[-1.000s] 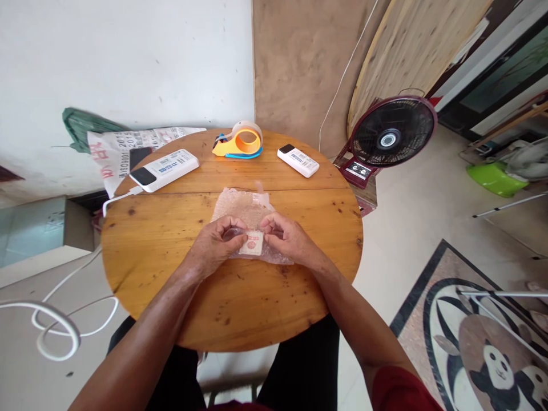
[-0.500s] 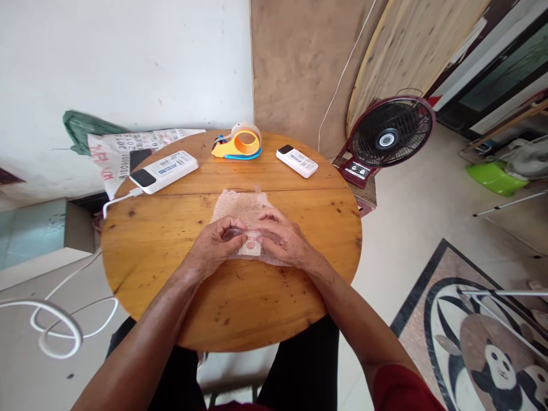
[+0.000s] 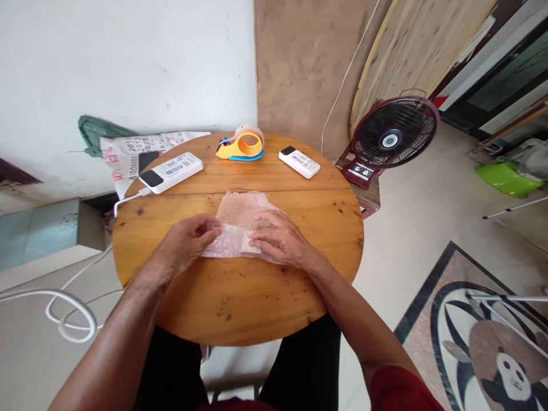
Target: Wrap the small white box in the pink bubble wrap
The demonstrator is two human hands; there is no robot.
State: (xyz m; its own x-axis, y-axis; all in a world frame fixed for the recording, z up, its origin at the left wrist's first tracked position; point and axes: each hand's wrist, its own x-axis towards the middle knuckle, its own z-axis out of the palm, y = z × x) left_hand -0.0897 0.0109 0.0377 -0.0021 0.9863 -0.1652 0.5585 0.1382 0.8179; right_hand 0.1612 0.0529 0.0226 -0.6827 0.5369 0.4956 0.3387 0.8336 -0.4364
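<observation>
A sheet of bubble wrap (image 3: 240,208) lies on the round wooden table (image 3: 240,302), its near part folded over. Under the clear film sits a small, flat, pale square piece (image 3: 247,242), partly covered by my right hand; I cannot make out its kind. My left hand (image 3: 186,242) is closed, thumb and fingers pinching the left edge of the bubble wrap. Over the right part of the fold, my right hand (image 3: 285,237) holds the pale piece and wrap down, with bent fingers and thumb on them.
Toward the back stand an orange-and-blue tape dispenser (image 3: 242,144) and a white power bank (image 3: 299,162). A larger white power bank (image 3: 175,171) with a cable (image 3: 132,197) lies at the left. A dark red fan (image 3: 389,137) stands beyond the table's right edge.
My left hand has moved left from the pale piece to the wrap's left edge, and the fold shows flatter between the hands. My right hand now covers more of the piece.
</observation>
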